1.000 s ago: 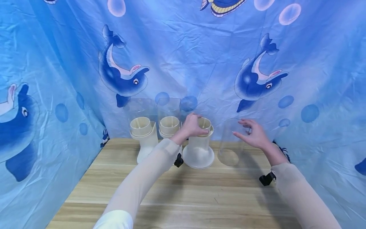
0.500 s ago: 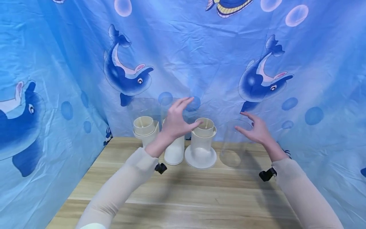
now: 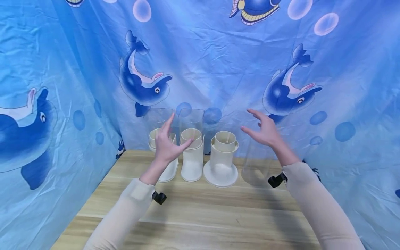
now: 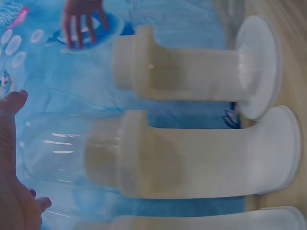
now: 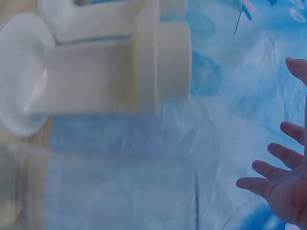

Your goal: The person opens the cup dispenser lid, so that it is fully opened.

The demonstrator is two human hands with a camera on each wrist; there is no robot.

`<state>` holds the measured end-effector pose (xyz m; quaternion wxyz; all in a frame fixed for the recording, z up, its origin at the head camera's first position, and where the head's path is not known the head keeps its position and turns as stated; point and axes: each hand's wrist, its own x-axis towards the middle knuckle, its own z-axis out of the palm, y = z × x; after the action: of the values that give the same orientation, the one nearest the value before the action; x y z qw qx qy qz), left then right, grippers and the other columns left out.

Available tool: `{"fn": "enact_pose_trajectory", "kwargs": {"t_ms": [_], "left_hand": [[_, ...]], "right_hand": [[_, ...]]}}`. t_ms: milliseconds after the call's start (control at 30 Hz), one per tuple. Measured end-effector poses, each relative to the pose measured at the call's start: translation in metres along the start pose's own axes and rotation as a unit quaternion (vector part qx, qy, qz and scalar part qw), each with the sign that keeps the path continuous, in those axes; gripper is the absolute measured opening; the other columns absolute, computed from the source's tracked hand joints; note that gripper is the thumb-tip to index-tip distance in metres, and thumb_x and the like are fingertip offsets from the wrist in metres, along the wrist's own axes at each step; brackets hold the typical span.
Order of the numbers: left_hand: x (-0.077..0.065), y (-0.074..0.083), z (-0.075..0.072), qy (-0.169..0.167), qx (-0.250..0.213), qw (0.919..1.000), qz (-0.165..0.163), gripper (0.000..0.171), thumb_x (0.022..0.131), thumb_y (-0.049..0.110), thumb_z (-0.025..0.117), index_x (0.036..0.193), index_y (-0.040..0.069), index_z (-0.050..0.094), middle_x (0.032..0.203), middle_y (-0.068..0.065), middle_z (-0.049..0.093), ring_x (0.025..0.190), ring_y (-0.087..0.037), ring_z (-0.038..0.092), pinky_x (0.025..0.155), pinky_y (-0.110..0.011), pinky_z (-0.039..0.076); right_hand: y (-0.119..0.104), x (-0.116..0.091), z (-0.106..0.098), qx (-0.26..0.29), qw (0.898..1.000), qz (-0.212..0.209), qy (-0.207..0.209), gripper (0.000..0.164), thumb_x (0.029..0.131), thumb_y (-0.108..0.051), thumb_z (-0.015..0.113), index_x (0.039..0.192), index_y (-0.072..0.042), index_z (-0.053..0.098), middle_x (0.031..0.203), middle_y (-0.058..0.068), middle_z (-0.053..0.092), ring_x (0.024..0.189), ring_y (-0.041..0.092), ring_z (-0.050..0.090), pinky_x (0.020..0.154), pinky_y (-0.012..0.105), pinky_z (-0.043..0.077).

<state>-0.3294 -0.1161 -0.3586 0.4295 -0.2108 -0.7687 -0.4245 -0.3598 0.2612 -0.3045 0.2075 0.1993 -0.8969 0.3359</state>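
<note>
Three cream-white stands with round cup-like tops line the back of the table. A clear tube [image 3: 191, 119] rises from the middle stand [image 3: 192, 161], and another clear tube [image 3: 156, 117] from the left stand [image 3: 168, 170]. The right stand [image 3: 221, 165] has a bare top. To its right, another clear tube [image 3: 257, 165] stands on the table. My left hand [image 3: 167, 144], thumb and fingers spread and holding nothing, overlaps the left stand in the head view. My right hand [image 3: 262, 130] has its fingers apart near the free tube's top and is also without anything in it.
The wooden table [image 3: 200, 215] extends toward me in front of the stands. A blue curtain [image 3: 215, 66] printed with dolphins and bubbles hangs behind and at both sides. Each wrist carries a small black camera [image 3: 159, 198].
My left hand has come away from the right stand's top and moved left, opening out. Lately my right hand has risen and shifted slightly left, while the stands and tubes keep their places.
</note>
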Motion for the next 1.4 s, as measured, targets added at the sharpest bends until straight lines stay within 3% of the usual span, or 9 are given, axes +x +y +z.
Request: {"fn": "enact_pose_trajectory", "kwargs": {"t_ms": [300, 633, 833, 1100, 1400], "left_hand": [[-0.033, -0.037, 0.019, -0.035, -0.015, 0.9975, -0.06, 0.12, 0.072, 0.034, 0.098, 0.168, 0.009, 0.031, 0.163, -0.022, 0.049, 0.144, -0.045, 0.054, 0.104, -0.061, 0.058], [-0.037, -0.053, 0.037, -0.053, -0.022, 0.9931, -0.103, 0.125, 0.079, 0.036, 0.093, 0.172, 0.014, 0.012, 0.173, -0.021, 0.03, 0.155, -0.043, 0.041, 0.116, -0.058, 0.051], [-0.034, -0.053, 0.041, -0.052, -0.028, 0.9925, -0.107, 0.123, 0.081, 0.037, 0.092, 0.172, 0.014, 0.013, 0.173, -0.017, 0.033, 0.155, -0.041, 0.042, 0.117, -0.057, 0.049], [-0.027, -0.046, 0.048, -0.046, -0.017, 0.9946, -0.091, 0.112, 0.086, 0.034, 0.087, 0.17, 0.006, 0.018, 0.166, -0.027, 0.042, 0.149, -0.045, 0.047, 0.119, -0.064, 0.044], [-0.015, -0.026, 0.044, -0.047, -0.008, 0.9956, -0.081, 0.111, 0.086, 0.036, 0.089, 0.17, 0.007, 0.022, 0.171, -0.017, 0.038, 0.15, -0.044, 0.047, 0.12, -0.064, 0.044]], "right_hand": [[-0.047, 0.022, 0.039, 0.049, 0.998, -0.041, -0.027, 0.085, 0.093, -0.041, 0.08, 0.165, -0.022, 0.04, 0.171, 0.01, 0.04, 0.154, 0.042, 0.043, 0.118, 0.065, 0.046], [-0.097, 0.041, 0.093, 0.083, 0.991, -0.075, -0.067, 0.092, 0.093, -0.042, 0.08, 0.168, -0.022, 0.031, 0.174, 0.009, 0.034, 0.154, 0.042, 0.042, 0.114, 0.057, 0.053], [-0.109, 0.043, 0.117, 0.072, 0.99, -0.09, -0.079, 0.092, 0.096, -0.039, 0.078, 0.17, -0.02, 0.027, 0.175, 0.012, 0.031, 0.154, 0.041, 0.042, 0.11, 0.055, 0.056], [-0.111, 0.042, 0.138, 0.06, 0.993, -0.088, -0.055, 0.072, 0.098, -0.028, 0.078, 0.16, -0.012, 0.046, 0.175, 0.017, 0.028, 0.154, 0.041, 0.042, 0.098, 0.052, 0.063], [-0.113, 0.041, 0.128, 0.08, 0.992, -0.102, 0.002, 0.061, 0.095, -0.02, 0.082, 0.149, -0.008, 0.059, 0.168, 0.017, 0.04, 0.152, 0.04, 0.045, 0.092, 0.05, 0.066]]}}
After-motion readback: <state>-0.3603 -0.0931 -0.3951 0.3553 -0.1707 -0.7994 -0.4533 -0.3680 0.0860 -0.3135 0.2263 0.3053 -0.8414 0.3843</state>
